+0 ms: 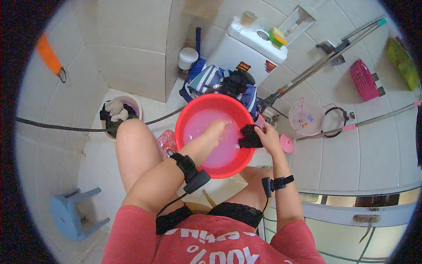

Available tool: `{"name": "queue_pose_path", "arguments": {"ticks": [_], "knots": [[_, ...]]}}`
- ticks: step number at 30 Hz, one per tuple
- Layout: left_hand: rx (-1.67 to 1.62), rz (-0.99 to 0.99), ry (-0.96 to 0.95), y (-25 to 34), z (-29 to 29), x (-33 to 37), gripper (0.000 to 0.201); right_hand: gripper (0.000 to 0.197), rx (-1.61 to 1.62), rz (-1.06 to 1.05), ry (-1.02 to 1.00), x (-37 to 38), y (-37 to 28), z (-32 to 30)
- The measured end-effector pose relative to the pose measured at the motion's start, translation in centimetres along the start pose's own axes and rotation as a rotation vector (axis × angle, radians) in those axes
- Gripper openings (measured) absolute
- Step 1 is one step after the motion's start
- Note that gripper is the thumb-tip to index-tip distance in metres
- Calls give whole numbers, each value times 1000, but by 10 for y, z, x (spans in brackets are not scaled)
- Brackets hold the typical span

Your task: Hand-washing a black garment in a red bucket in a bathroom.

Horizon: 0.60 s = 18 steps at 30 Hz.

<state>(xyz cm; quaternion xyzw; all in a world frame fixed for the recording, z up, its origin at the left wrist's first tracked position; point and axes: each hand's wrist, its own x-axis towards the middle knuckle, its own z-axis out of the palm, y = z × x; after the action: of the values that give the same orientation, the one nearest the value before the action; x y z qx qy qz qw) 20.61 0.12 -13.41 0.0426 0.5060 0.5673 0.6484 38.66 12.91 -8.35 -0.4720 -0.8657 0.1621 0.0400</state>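
Observation:
A red plastic basin [190, 115] with cloudy soapy water sits in front of my knees. My left hand [216, 131] is dipped into the water, fingers apart, holding nothing that I can see. My right hand [268, 137] grips a wet black cloth [249, 137] at the basin's right rim, half in the water. Both wrists carry black strapped devices.
A small bucket [119, 112] of clothes stands at the left, crossed by a black hose [52, 126]. A blue stool [72, 213] is at the lower left. Behind the basin a white toilet [246, 48] holds striped and dark laundry. Mop handles [316, 66] lean at the right.

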Motion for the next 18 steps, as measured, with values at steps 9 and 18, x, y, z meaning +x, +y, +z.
{"name": "queue_pose_path", "arguments": {"ticks": [9,18], "knots": [[-300,-132,-152,-10,17,-12,61,36,1248,252,-184,13,-58,16],[-680,108,-88,12,-1,4,54,52,440,-311,135,-36,-125,46]]}}
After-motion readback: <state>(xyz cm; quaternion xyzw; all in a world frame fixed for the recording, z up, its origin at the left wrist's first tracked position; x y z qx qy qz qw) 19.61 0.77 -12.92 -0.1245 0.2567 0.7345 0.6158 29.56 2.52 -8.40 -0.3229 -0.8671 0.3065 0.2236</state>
